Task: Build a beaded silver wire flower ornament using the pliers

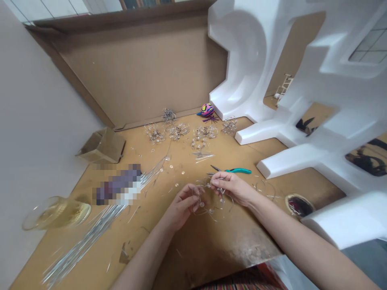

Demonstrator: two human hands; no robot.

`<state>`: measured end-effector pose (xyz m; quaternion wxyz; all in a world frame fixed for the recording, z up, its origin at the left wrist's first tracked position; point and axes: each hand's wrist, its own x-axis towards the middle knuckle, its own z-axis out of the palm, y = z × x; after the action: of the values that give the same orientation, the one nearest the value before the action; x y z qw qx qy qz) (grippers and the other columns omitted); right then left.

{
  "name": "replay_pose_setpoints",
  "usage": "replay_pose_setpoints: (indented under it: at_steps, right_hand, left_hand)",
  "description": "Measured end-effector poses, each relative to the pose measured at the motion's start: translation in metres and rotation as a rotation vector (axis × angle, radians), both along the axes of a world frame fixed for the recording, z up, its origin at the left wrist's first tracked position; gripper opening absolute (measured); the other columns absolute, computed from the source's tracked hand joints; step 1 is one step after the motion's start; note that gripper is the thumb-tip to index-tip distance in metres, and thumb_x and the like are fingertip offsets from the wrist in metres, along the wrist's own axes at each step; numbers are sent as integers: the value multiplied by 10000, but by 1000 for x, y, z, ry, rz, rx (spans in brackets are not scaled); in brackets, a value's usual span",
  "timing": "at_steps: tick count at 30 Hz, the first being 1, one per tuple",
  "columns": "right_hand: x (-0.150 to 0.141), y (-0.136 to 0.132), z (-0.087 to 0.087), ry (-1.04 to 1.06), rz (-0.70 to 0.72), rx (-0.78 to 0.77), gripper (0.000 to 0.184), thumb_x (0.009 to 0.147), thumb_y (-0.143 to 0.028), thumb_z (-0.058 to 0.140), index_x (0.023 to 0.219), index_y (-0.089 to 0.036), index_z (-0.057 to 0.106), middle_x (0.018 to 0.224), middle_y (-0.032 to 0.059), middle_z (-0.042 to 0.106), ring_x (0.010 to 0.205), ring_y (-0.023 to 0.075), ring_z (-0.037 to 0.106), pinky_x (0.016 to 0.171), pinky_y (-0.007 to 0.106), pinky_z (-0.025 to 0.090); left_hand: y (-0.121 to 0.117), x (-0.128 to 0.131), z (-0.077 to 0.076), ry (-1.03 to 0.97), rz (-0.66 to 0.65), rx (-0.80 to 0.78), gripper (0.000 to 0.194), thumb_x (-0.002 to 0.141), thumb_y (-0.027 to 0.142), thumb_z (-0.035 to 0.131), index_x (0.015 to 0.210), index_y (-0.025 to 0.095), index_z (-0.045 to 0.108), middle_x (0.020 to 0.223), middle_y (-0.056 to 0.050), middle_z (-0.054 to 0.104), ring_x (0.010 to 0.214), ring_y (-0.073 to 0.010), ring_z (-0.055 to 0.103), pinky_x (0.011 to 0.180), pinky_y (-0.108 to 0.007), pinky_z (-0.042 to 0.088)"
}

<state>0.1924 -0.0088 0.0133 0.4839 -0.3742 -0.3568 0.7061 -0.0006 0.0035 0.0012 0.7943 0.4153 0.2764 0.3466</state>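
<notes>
Near edge of the surface: patterned clothing just below it; both forearms reach in over the surface. Left hand pinches thin wire between thumb and fingertips; right hand grips the same looped wire piece, fingers curled. Piece sits between the hands, apparently lifted slightly, nearer the near edge than the far one. Clear beads show on its loops.

Step in hand, as judged: bending or twisting beaded loops. The next move seems to call for a steady left pinch while the right fingers work the wire. Piece's long axis runs roughly left to right, along the near edge; loops sag toward that edge. No single leading end can be made out.

Toward the left edge: straight wires in a bundle, slanting from the near left corner toward mid-surface; a glass of pale liquid beside them. Toward the right edge: a round dish.

Just beyond the right hand: pliers, teal handles toward the right edge. Farther, near the far edge: wire clusters and a multicoloured ball.
</notes>
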Motion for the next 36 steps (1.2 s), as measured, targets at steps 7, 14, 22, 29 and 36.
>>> replay_pose_setpoints:
  at_steps: [7, 14, 22, 29, 36]
  right_hand:
    - [1, 0, -4, -24, 22, 66, 228, 654, -339, 725, 740, -162, 610, 632, -19, 610, 522, 77, 528, 493, 208, 410]
    - [6, -1, 1, -82, 70, 107, 231, 683, -357, 699, 765, -166, 598, 610, -14, 611, 545, 103, 556, 537, 251, 466]
    - [10, -1, 0, -13, 108, 59, 219, 676, -309, 713, 785, -154, 602, 813, 25, 621, 665, 133, 605, 528, 262, 503]
    - [14, 0, 0, -9, 159, 55, 206, 701, -294, 696, 806, -145, 601, 822, 30, 612, 678, 129, 609, 531, 247, 513]
    - [16, 2, 1, 16, 234, 58, 244, 712, -313, 684, 866, -138, 611, 736, 5, 598, 619, 112, 615, 521, 228, 529]
  left_hand:
    - [0, -1, 2, 16, 15, 7, 97, 706, 227, 678, 719, 183, 592, 891, 9, 570, 534, -32, 447, 660, -243, 441]
    - [-1, -1, 5, 46, 24, 54, 98, 701, 237, 682, 729, 182, 605, 897, -1, 564, 570, -47, 468, 586, -215, 411]
    - [-1, -5, 4, 66, 7, 60, 76, 722, 231, 665, 744, 191, 603, 902, 16, 568, 500, -18, 439, 682, -272, 476]
    - [1, -4, 1, 46, -18, 50, 45, 744, 203, 640, 758, 190, 599, 894, 26, 577, 464, -4, 431, 769, -353, 505]
    - [6, -5, -4, 8, -41, -41, 41, 743, 166, 622, 752, 179, 584, 859, 30, 600, 425, 6, 407, 788, -400, 509]
